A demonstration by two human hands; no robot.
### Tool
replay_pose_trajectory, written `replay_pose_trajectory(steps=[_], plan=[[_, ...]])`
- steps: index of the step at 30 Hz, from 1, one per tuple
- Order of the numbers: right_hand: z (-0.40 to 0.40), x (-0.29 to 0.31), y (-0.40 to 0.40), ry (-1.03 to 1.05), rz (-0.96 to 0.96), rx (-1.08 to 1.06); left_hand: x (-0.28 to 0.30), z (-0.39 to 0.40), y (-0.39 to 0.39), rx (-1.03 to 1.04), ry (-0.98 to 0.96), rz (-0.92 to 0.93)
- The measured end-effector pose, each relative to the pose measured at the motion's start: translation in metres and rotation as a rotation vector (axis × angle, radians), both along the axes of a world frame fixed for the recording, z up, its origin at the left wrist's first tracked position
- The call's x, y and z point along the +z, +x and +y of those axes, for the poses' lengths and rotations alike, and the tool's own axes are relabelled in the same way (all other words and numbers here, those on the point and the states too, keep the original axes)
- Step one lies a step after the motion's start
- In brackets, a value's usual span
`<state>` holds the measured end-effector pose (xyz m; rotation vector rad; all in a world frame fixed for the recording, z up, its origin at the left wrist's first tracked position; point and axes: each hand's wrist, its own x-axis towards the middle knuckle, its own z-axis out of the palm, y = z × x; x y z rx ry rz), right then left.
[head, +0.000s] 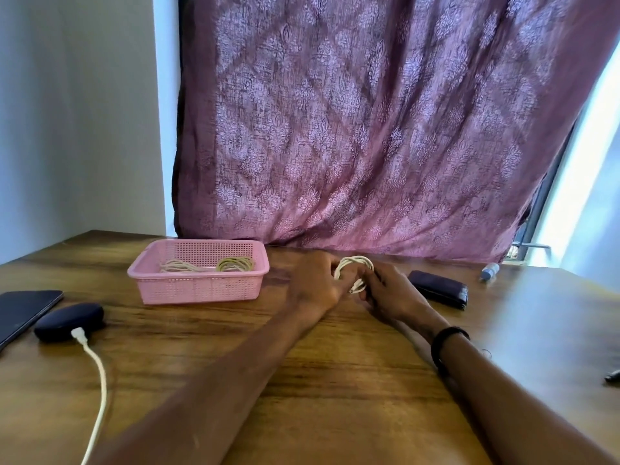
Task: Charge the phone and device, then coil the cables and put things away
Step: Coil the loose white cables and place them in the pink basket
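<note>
Grip: left hand [317, 280] and right hand [391, 290] both hold a coiled white charging cable [356, 267] between their curled fingers.
Cable: several tight round loops, lifted just above the brown wooden table [335, 364], centre far.
Basket: pink perforated plastic basket [198, 286] to the left holds two more coiled cables [235, 263].
Near left: dark oval device [68, 322] with a white cable [97, 380] plugged in, beside a dark phone [23, 312].

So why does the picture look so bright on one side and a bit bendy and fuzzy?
In the head view, daylight glares white past the purple patterned curtain at the right edge; the wide lens tilts and bends that curtain; the left hand and right hand gripping the coiled white cable look slightly smeared; the brown wooden table shows a soft sheen.
</note>
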<state>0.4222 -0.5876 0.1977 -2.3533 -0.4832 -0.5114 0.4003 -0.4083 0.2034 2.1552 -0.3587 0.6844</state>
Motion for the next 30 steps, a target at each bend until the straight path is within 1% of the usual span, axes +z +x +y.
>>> replay_pose_trajectory(steps=[2,6,9,11,12,14,17,19,22,23,24,25,28,29,30], plan=[[-0.002,-0.002,0.001,-0.058,-0.029,-0.022,0.002,0.0,-0.004,0.034,0.158,-0.019],[-0.005,-0.004,0.003,-0.148,-0.03,-0.056,0.01,-0.002,-0.01,0.069,0.413,0.09],[-0.003,-0.002,0.004,-0.164,-0.011,-0.053,0.014,-0.003,-0.009,0.087,0.549,0.114],[-0.003,-0.002,0.005,-0.161,0.014,-0.055,0.016,-0.003,-0.014,0.116,0.645,0.083],[-0.004,-0.002,0.005,-0.159,0.027,-0.059,0.016,-0.002,-0.015,0.124,0.673,0.061],[-0.009,0.0,0.006,-0.117,0.076,-0.06,0.016,0.0,-0.015,0.13,0.659,0.026],[-0.015,0.004,0.006,0.092,0.239,0.016,0.014,0.007,-0.008,0.094,0.515,0.008],[-0.015,0.006,0.002,0.199,0.307,0.049,0.01,0.015,0.001,0.035,0.412,0.007],[-0.006,0.002,-0.008,0.298,0.342,0.09,0.001,0.026,0.008,-0.045,0.318,0.038],[-0.003,0.0,-0.01,0.343,0.339,0.107,-0.002,0.027,0.009,-0.054,0.259,0.061],[-0.002,-0.001,-0.012,0.396,0.336,0.129,-0.006,0.025,0.009,-0.066,0.161,0.102],[-0.001,-0.001,-0.013,0.448,0.336,0.156,-0.007,0.023,0.008,-0.087,0.017,0.151],[0.002,0.004,-0.013,0.527,0.338,0.203,0.0,0.011,0.004,-0.12,-0.528,0.3],[0.004,0.006,-0.014,0.539,0.338,0.206,0.005,0.009,0.001,-0.122,-0.652,0.354],[0.006,0.006,-0.015,0.557,0.343,0.201,0.008,0.007,-0.001,-0.125,-0.724,0.391]])
